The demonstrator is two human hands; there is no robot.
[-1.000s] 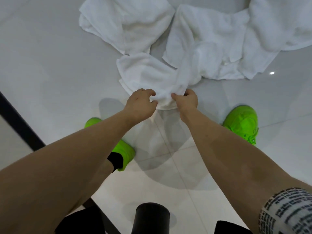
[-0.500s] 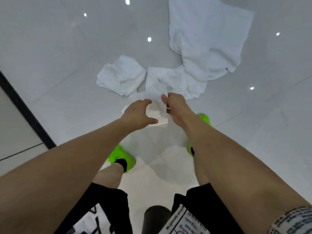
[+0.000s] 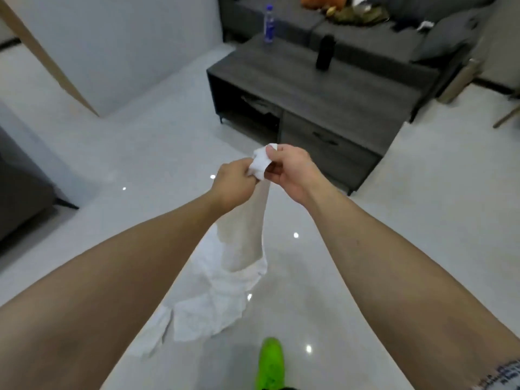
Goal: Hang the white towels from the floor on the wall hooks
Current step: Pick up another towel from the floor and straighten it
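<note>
Both hands, left hand [image 3: 235, 180] and right hand [image 3: 291, 171], pinch one white towel [image 3: 244, 240] by its top corner, hanging above the floor pile [image 3: 208, 308]. No wall hooks show; hanging looks barely begun, with more towels below.

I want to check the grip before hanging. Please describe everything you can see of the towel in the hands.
The towel is white, soft-looking cloth. Its top is bunched and pinched between the left hand and right hand, held close together in front of the person. From there it hangs down as a narrow, twisted strip. Its lower end overlaps more white cloth on the floor; whether it touches is unclear.
</note>
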